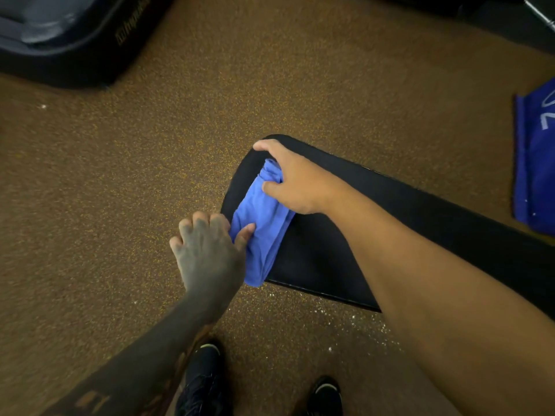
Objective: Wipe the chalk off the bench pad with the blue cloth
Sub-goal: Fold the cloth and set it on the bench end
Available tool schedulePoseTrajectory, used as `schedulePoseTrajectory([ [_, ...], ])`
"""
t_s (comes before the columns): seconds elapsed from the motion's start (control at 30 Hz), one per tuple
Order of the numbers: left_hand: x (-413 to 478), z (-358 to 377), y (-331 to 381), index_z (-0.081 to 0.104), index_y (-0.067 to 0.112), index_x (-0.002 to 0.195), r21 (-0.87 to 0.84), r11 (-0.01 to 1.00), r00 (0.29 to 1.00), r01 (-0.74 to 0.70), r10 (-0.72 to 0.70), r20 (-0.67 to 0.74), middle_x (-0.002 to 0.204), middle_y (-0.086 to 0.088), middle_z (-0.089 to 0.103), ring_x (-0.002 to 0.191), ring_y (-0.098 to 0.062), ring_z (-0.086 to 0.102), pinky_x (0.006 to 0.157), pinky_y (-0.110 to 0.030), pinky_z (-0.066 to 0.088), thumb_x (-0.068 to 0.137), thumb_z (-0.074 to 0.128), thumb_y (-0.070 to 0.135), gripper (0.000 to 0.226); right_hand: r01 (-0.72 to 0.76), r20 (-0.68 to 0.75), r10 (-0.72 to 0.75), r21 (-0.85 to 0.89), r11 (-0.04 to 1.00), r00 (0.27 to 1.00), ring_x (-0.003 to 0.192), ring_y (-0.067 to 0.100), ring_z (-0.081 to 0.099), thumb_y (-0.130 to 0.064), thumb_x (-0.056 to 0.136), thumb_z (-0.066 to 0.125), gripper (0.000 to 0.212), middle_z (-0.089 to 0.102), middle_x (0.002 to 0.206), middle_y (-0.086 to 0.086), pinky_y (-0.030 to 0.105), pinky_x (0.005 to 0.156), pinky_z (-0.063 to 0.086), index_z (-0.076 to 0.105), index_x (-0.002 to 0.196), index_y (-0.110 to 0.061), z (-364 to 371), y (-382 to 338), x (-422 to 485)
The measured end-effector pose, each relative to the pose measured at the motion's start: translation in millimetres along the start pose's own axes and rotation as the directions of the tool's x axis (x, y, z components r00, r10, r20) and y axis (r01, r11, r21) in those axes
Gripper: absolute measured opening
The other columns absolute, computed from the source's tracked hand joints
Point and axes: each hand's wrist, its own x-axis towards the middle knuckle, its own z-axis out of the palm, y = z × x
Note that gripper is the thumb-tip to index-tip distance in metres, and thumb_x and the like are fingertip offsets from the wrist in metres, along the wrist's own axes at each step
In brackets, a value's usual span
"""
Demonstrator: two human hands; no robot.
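- I see the blue cloth (261, 217) lying bunched across the rounded end of the black bench pad (345, 235).
- My right hand (295, 180) pinches the cloth's far end, thumb pressed into the folds; its fingertips are hidden over the pad's edge.
- My left hand (207, 250) clamps the cloth's near end, fingers curled out of sight.
- White specks dot the floor (150, 175) beside the pad; chalk on the pad itself I cannot make out.
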Motion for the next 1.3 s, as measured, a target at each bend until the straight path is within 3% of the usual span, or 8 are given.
schedulePoseTrajectory([
  [0.2,-4.1,-10.8,1.3,0.046,0.018,0.082,-0.176,0.984,0.998,-0.021,0.012,-0.054,0.08,-0.003,0.052,0.083,-0.029,0.05,0.082,-0.049,0.039,0.094,0.041,0.057,0.041,0.068,-0.054,-0.068,-0.003,0.998,0.996,0.102,0.025,0.063,-0.017,0.089,0.053,0.044,0.062,0.118,0.003,0.046,0.088,0.053,0.045,0.125,-0.041,-0.9,3.2,-1.0],
  [0.4,3.2,-33.7,0.4,0.045,0.017,0.094,-0.645,0.76,0.997,-0.079,0.059,-0.051,0.076,0.01,0.053,0.064,-0.003,0.054,0.06,-0.034,0.045,0.092,0.068,0.028,0.025,0.14,0.059,-0.142,0.026,0.99,0.988,0.133,0.003,0.043,-0.031,0.082,0.077,0.065,0.051,0.144,-0.01,0.022,0.109,0.033,0.048,0.14,-0.028,-18.6,12.5,-3.5],
  [0.53,20.2,-46.2,2.2,0.052,0.031,0.092,-0.781,0.615,0.952,-0.108,0.29,0.097,0.077,-0.001,0.06,0.07,-0.021,0.056,0.062,-0.037,0.046,0.089,0.063,0.033,0.011,0.116,0.137,-0.103,-0.088,0.989,0.985,0.087,0.01,0.062,-0.039,0.074,0.081,0.026,0.066,0.092,-0.008,0.033,0.08,0.051,0.069,0.089,-0.022,-30.2,13.9,-3.6],
  [0.73,42.3,-61.4,5.0,0.073,0.032,0.083,-0.894,0.439,0.853,0.086,0.431,0.294,0.093,0.011,0.071,0.093,-0.006,0.064,0.085,-0.024,0.051,0.08,0.076,0.017,0.015,0.01,0.129,-0.006,-0.025,1.0,0.992,0.06,0.005,0.044,-0.034,0.086,0.07,0.025,0.053,0.072,-0.004,0.024,0.06,0.038,0.057,0.076,-0.016,-49.5,21.7,-15.1],
  [0.87,55.7,-63.4,18.9,0.073,0.025,0.08,-0.921,0.335,0.87,0.201,0.372,0.325,0.1,-0.006,0.069,0.097,-0.02,0.063,0.084,-0.036,0.055,0.059,0.08,0.003,0.031,0.006,0.089,-0.033,0.291,0.957,0.996,0.077,0.01,0.054,-0.023,0.085,0.07,0.011,0.059,0.088,0.0,0.034,0.073,0.047,0.063,0.093,-0.023,-57.8,31.9,-25.6],
  [1.0,70.8,-65.2,34.2,0.068,0.022,0.071,-0.916,0.267,0.886,0.298,0.281,0.37,0.09,-0.013,0.064,0.08,-0.026,0.063,0.067,-0.033,0.058,0.061,0.076,-0.005,0.029,0.007,0.062,-0.063,0.655,0.756,0.996,0.121,0.01,0.054,-0.006,0.082,0.066,0.054,0.058,0.13,-0.002,0.03,0.107,0.042,0.059,0.13,-0.03,-67.9,46.8,-42.6],
  [1.13,81.0,-66.6,50.8,0.07,0.02,0.061,-0.901,0.364,0.898,0.237,0.273,0.346,0.067,-0.002,0.065,0.066,-0.017,0.061,0.065,-0.027,0.054,0.078,0.068,-0.013,0.038,-0.023,0.046,-0.021,0.786,0.618,0.999,0.094,0.007,0.065,0.012,0.09,0.052,0.041,0.071,0.097,-0.006,0.023,0.08,0.052,0.078,0.091,-0.02,-73.7,53.8,-67.2],
  [1.3,82.0,-73.0,79.9,0.079,0.029,0.069,-0.811,0.578,0.884,0.093,0.327,0.334,0.078,0.002,0.074,0.082,-0.017,0.064,0.081,-0.031,0.05,0.078,0.075,0.003,0.028,0.017,-0.203,0.119,0.566,0.824,0.972,0.072,0.002,0.06,0.003,0.081,0.072,0.011,0.069,0.072,-0.004,0.015,0.069,0.045,0.076,0.077,-0.006,-85.3,48.9,-94.2],
])
